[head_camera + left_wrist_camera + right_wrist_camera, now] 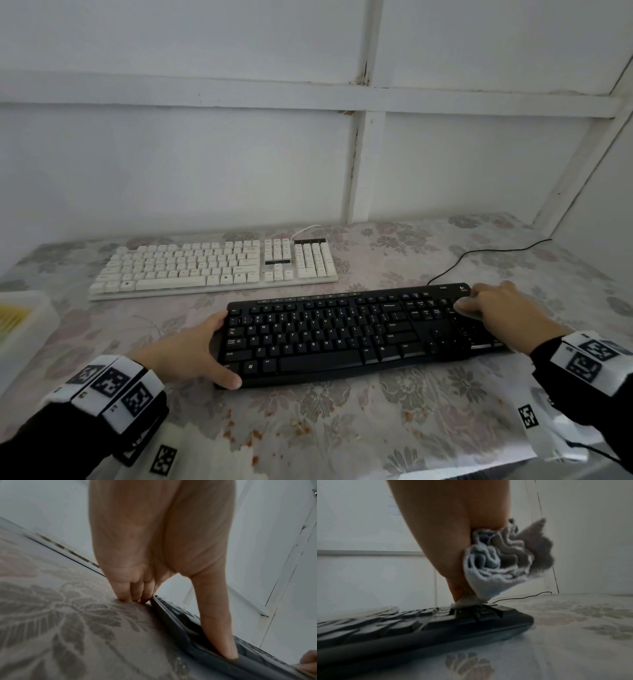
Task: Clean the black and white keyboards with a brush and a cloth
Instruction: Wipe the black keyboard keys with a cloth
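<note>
The black keyboard [342, 332] lies in front of me on the flowered tablecloth [342, 421]. My left hand [195, 346] holds its left end, thumb [221, 635] along the front edge and fingers [130, 592] curled down at the far corner. My right hand [503, 308] grips a bunched grey cloth [501, 561] and presses it on the keys at the keyboard's far right corner [471, 609]. In the head view only a bit of the cloth [464, 305] shows. The white keyboard [212, 267] lies behind, untouched.
A white plastic box [24, 318] with yellow contents stands at the left table edge. Crumbs [239, 428] are scattered on the cloth near the front edge. The black keyboard's cable [479, 255] runs back right toward the white wall.
</note>
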Demonstrator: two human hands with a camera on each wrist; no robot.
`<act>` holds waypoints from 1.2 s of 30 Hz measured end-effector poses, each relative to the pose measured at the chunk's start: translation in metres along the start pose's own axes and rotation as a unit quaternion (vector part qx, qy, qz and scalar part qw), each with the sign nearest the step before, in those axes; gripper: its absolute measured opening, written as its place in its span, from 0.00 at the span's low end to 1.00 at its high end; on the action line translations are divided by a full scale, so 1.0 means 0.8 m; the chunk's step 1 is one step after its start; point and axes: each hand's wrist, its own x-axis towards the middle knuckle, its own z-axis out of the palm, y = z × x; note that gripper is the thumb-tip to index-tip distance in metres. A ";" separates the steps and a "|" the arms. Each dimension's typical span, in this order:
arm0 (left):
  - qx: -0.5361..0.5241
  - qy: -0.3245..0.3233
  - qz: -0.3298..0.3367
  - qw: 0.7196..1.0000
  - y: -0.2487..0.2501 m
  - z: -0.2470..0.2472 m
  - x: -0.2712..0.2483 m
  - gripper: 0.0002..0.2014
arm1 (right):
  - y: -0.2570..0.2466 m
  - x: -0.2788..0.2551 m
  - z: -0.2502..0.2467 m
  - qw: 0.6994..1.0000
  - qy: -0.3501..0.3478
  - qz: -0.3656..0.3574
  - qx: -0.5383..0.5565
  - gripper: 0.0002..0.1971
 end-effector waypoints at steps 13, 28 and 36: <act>0.037 -0.002 -0.017 0.999 0.004 -0.002 0.000 0.75 | 0.006 -0.008 0.002 0.998 -0.017 0.052 0.024 0.20; 0.023 -0.006 -0.007 1.000 0.001 -0.002 0.001 0.73 | 0.011 -0.001 0.010 0.986 0.026 0.128 0.107 0.20; 0.022 -0.004 -0.008 1.000 0.000 -0.001 0.002 0.72 | -0.031 0.002 0.024 0.993 0.040 0.018 0.111 0.17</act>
